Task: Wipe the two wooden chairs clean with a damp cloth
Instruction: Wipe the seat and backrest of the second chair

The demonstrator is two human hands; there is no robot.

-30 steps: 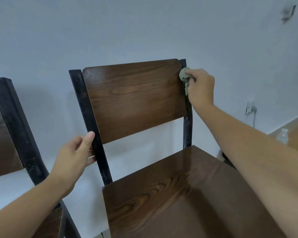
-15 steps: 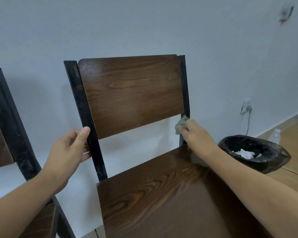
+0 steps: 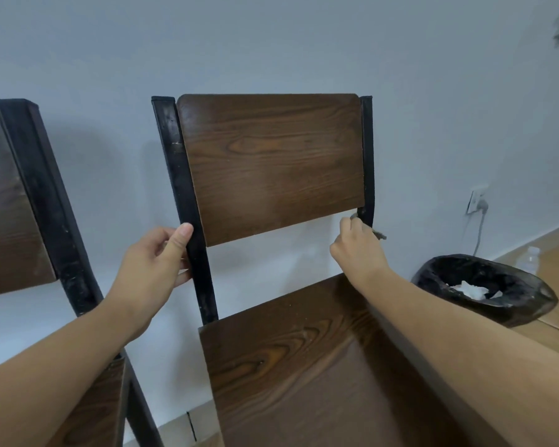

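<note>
Wooden chair (image 3: 271, 169) looking stiff, steady; left hand (image 3: 149, 269) is gripping its black left post (image 3: 188, 221), right hand (image 3: 357, 250) is pinching soft, limp cloth (image 3: 379, 234) against right post (image 3: 367, 175).

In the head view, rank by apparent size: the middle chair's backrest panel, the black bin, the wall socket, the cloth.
1. Backrest panel
2. Black bin
3. Wall socket; the cloth is mostly hidden in the right hand, so their order is unsure.

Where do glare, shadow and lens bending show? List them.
Head view: soft sheen on the seat; faint chair shadows on the wall; wide-angle curve bends the right post; the cloth in the right hand looks blurred.
</note>
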